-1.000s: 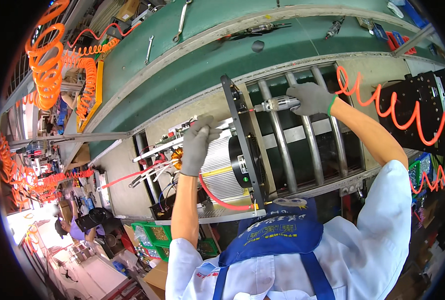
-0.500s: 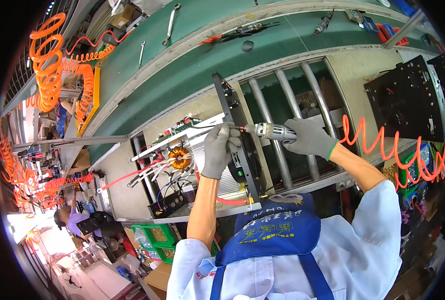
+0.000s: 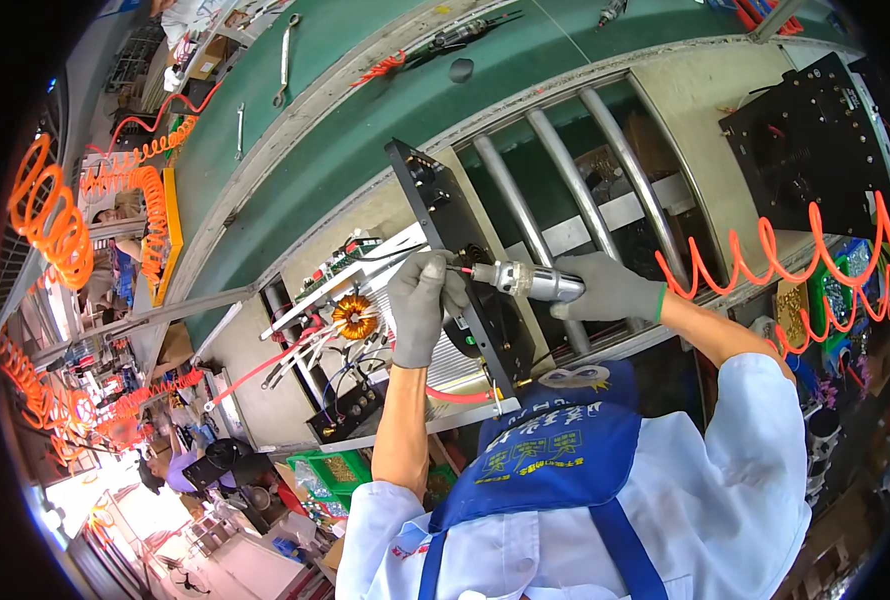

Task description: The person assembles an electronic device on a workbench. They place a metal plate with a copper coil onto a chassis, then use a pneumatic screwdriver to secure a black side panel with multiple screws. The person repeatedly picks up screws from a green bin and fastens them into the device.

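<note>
One copper-wound coil [image 3: 354, 317], left of the fingers of the left hand [image 3: 420, 312], which are curled, their grip unclear. One black panel [image 3: 445, 225], just right of those fingers. One power screwdriver [image 3: 537, 282], gripped in the fingers of the right hand [image 3: 608, 286]. Three steel rollers [image 3: 571, 180], beyond these fingers.

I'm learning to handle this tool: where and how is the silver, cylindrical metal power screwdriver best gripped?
Probably by the thick rear of the silver, cylindrical metal power screwdriver, coming from the right, where the grey-gloved right hand holds it. Its round body suits a wrapped grip, and its narrow front end points left toward the grey-gloved left hand.
</note>
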Demonstrator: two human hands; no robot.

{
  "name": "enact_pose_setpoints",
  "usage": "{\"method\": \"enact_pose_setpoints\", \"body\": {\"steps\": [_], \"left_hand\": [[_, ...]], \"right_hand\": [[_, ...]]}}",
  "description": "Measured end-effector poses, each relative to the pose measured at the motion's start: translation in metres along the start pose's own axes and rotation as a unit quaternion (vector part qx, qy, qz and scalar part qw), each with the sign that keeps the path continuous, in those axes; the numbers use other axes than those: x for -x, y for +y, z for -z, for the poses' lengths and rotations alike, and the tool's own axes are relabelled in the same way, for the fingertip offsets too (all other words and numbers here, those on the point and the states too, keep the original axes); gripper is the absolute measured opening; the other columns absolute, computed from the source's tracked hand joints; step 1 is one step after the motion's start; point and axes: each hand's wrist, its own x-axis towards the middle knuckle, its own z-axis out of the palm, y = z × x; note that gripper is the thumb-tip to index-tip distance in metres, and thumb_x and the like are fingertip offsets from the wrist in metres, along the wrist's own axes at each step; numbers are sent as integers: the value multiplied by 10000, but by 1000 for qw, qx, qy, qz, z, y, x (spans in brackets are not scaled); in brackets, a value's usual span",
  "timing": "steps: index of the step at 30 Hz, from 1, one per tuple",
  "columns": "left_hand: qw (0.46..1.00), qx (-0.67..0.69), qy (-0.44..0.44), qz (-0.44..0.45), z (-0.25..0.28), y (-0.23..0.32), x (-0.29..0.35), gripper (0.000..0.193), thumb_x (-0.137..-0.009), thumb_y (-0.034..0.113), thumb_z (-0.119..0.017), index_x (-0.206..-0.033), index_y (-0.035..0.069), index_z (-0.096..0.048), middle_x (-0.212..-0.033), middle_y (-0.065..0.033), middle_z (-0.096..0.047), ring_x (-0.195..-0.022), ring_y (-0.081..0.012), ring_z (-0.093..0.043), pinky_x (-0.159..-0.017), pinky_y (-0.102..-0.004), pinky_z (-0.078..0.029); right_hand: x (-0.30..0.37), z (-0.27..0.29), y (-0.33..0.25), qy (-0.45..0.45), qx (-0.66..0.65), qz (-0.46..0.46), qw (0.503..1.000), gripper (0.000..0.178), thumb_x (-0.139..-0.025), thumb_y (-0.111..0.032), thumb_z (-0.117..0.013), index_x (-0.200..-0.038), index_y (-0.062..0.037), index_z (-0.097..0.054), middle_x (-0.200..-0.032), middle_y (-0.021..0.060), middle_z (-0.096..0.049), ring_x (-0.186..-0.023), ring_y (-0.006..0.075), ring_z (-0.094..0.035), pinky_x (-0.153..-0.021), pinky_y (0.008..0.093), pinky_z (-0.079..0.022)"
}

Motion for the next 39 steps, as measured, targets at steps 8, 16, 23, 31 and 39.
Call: {"method": "enact_pose_setpoints", "body": {"steps": [8, 16, 23, 31, 39], "left_hand": [[985, -167, 18, 48, 7, 2, -14, 419, -1063, 349, -603, -1223, -33, -670, -770, -68, -685, -594, -104, -627, -521, -239, -485], [919, -338, 160, -122, 67, 2, -37, 351, -1045, 280, -618, -1187, -31, -694, -902, -52, -687, -769, -100, -603, -694, -266, -498], [987, -155, 30, 11, 21, 13, -23, 419, -1058, 381, -611, -1200, -5, -685, -757, -3, -617, -637, -59, -532, -568, -235, -432], [989, -44, 136, 29, 61, 15, -13, 323, -1094, 312, -537, -1088, -2, -615, -688, -15, -582, -564, -75, -522, -490, -240, -409], [979, -35, 179, -91, 75, 15, -49, 279, -988, 79, -442, -1170, -16, -630, -783, -28, -598, -678, -106, -569, -600, -267, -474]], "right_hand": [[-48, 13, 32, 90, 146, -11, 985, 454, -786, -334, -751, -1112, -33, -651, -1028, 225, -686, -1007, 422, -666, -896, 509, -524], [-83, 30, 76, 79, 192, -64, 976, 448, -789, -325, -761, -1127, -51, -654, -1057, 180, -692, -1003, 400, -671, -896, 499, -536], [-70, 16, 15, 71, 163, 55, 982, 474, -746, -315, -815, -1115, -54, -672, -1027, 169, -675, -934, 392, -688, -834, 475, -565], [-55, 21, -6, 84, 188, 56, 977, 358, -753, -255, -803, -993, -31, -661, -895, 194, -679, -831, 399, -676, -745, 485, -531], [-84, 62, -15, 72, 234, 6, 970, 337, -795, -241, -746, -999, 14, -664, -895, 230, -689, -813, 411, -681, -748, 482, -535]]}}
